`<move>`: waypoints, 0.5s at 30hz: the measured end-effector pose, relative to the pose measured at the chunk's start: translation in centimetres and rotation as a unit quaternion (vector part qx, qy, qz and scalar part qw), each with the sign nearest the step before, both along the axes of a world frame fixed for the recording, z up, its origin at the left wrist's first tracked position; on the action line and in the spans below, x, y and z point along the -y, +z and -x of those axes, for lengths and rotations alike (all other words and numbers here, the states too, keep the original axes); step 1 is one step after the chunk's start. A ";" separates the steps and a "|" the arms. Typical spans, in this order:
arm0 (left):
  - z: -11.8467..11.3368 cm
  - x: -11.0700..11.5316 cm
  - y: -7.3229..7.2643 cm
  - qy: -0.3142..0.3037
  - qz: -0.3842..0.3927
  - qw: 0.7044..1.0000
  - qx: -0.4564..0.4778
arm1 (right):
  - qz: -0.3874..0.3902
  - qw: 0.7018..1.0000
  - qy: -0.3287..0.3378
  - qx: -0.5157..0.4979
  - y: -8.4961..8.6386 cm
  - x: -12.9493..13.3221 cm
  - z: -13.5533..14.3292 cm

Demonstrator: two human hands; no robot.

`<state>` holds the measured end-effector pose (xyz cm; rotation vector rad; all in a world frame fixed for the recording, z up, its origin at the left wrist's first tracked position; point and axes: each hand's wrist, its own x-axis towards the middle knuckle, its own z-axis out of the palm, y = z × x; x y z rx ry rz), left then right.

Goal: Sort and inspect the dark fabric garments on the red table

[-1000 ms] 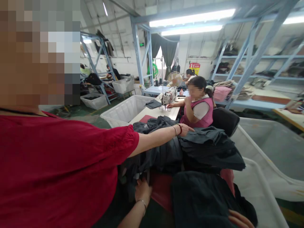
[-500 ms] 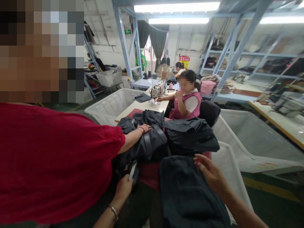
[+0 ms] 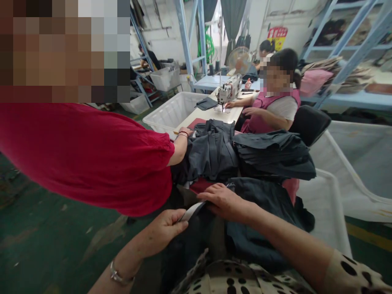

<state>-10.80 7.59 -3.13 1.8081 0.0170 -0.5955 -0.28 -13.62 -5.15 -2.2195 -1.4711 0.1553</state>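
Observation:
My left hand [image 3: 159,230], with a metal bracelet at the wrist, pinches a dark fabric piece by its pale strip [image 3: 192,210] between thumb and fingers. At the other end of that strip is my right hand [image 3: 225,200], its fingers bent over the fabric; what the fingertips grip is hidden. The rest of the dark fabric [image 3: 186,249] hangs down in front of me. Beside my right forearm lies a dark folded garment [image 3: 257,224]. Further off are a heap of dark garments [image 3: 211,157] and a layered stack of dark cloth [image 3: 275,153].
A co-worker in a red top [image 3: 92,159] stands close on my left, one hand [image 3: 185,132] at the heap. Another person in a pink vest [image 3: 275,110] sits at a sewing machine [image 3: 228,90]. White bins [image 3: 329,204] stand at the right.
My view has turned left and down. My right hand has left the folded garment and come over to the pale-edged fabric in my left hand. The co-worker's hand has drawn back along the heap.

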 end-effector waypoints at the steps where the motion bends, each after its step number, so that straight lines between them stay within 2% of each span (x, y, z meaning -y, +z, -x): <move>1: 0.1 -0.2 0.5 0.009 -0.051 0.998 0.048 | 0.015 1.000 -0.002 -0.025 0.2 0.0 -0.3; 2: 0.2 -0.5 0.9 0.044 -0.116 0.984 0.125 | 0.023 0.998 -0.023 -0.051 0.3 0.2 -0.6; 3: 0.5 -0.7 1.3 0.107 -0.184 0.952 0.221 | 0.020 0.995 -0.060 -0.075 0.4 0.3 -1.0; 4: 0.9 -0.8 1.5 0.188 -0.239 0.898 0.317 | 0.007 0.990 -0.108 -0.094 0.4 0.6 -1.4; 5: 1.3 -0.7 1.6 0.265 -0.271 0.839 0.391 | -0.016 0.981 -0.157 -0.111 0.4 0.7 -1.8; 6: 1.8 -0.6 1.5 0.325 -0.276 0.797 0.428 | -0.048 0.970 -0.200 -0.129 0.3 0.9 -2.1; 7: 2.2 -0.2 1.1 0.365 -0.259 0.788 0.423 | -0.085 0.957 -0.231 -0.151 0.3 1.0 -2.2; 8: 2.5 0.5 0.5 0.386 -0.222 0.811 0.381 | -0.125 0.944 -0.248 -0.176 0.2 1.0 -2.1; 9: 2.5 1.3 -0.4 0.394 -0.166 0.847 0.315 | -0.162 0.932 -0.255 -0.200 0.0 0.9 -1.9; 11: 1.9 3.5 -2.4 0.384 -0.020 0.909 0.163 | -0.216 0.910 -0.250 -0.250 -0.5 0.5 -0.9; 13: 0.5 5.7 -4.1 0.386 0.130 0.910 0.075 | -0.235 0.899 -0.241 -0.282 -1.3 0.0 0.5; 15: -1.0 7.6 -4.8 0.393 0.253 0.884 0.026 | -0.235 0.899 -0.238 -0.283 -2.1 -0.3 1.7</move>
